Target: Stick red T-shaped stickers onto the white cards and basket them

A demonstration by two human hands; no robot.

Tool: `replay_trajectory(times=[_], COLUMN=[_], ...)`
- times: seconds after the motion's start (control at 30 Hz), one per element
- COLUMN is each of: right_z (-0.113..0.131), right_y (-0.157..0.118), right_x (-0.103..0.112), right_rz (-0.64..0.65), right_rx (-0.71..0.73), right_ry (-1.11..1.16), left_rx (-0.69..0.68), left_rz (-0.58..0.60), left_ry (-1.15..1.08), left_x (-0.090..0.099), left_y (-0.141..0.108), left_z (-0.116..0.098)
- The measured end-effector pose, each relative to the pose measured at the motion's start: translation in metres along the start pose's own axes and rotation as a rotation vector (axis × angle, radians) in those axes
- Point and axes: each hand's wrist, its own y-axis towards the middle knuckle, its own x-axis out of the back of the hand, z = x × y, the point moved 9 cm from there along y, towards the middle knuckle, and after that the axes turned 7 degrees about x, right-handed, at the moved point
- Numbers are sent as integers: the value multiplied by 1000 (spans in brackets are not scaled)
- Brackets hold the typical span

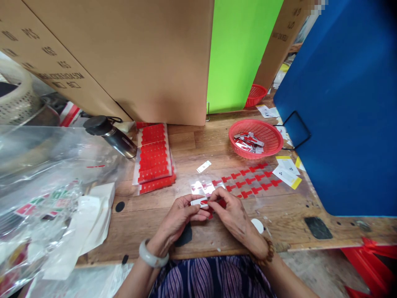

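My left hand (182, 215) holds a small white piece (196, 202) between thumb and fingers, low in the middle of the view. At its right end is a red sticker (204, 202), pinched by the thumb and forefinger of my right hand (231, 213). Just beyond my hands, a clear sheet with rows of red stickers (248, 182) lies on the wooden table (142, 223). A loose white piece (204, 167) rests behind the sheet. The red basket (276, 142) at the back right contains several white and red pieces (249, 142).
Stacked red sticker sheets (153, 155) lie left of centre, beside a dark bottle (119, 138). Clear plastic bags (56, 165) cover the left side. Cardboard (149, 54), a green panel (237, 49) and a blue panel (350, 116) stand behind. White and yellow cards (287, 171) lie at right.
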Motion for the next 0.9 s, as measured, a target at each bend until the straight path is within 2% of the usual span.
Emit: replay_trajectory(times=[0.27, 0.9], right_z=[-2, 1], right_y=[1, 0], right_x=[1, -1], right_rz=[13, 7], right_rx=[-16, -30], right_ry=[56, 22], left_rx=[51, -27], left_rz=[0, -13], left_ry=[-18, 41], left_x=[0, 2], left_y=[1, 3], left_z=[2, 1])
